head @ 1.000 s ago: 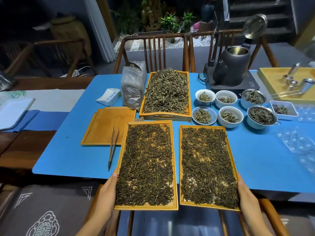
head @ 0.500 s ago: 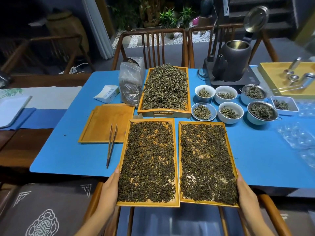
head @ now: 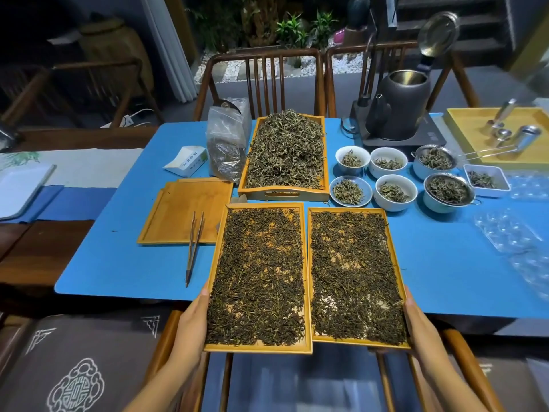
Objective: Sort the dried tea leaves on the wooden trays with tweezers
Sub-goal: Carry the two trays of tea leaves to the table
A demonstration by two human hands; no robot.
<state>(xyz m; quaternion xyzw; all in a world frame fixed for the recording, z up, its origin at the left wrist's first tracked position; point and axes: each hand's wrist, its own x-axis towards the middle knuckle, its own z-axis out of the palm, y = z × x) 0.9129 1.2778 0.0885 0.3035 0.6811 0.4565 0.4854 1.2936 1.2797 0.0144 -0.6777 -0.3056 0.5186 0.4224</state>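
Observation:
Two flat wooden trays of dark dried tea leaves lie side by side at the near edge of the blue table, their near ends overhanging it. My left hand (head: 190, 325) holds the outer edge of the left tray (head: 258, 348), thumb along the rim and fingers hidden beneath. My right hand (head: 416, 322) holds the right tray (head: 356, 341) the same way. Dark tweezers (head: 194, 245) lie untouched on the table just left of the left tray, partly on an empty wooden tray (head: 178, 215).
Behind the two trays stands a deeper handled tray (head: 282, 193) heaped with greener leaves. Several small bowls of leaves (head: 393, 191) sit to its right. A plastic bag (head: 225, 147), a white box (head: 187, 160), a kettle (head: 401, 105) and a yellow tray (head: 469, 120) line the back.
Both hands have slid the two trays a little farther onto the table, keeping them side by side. The tweezers have not moved.

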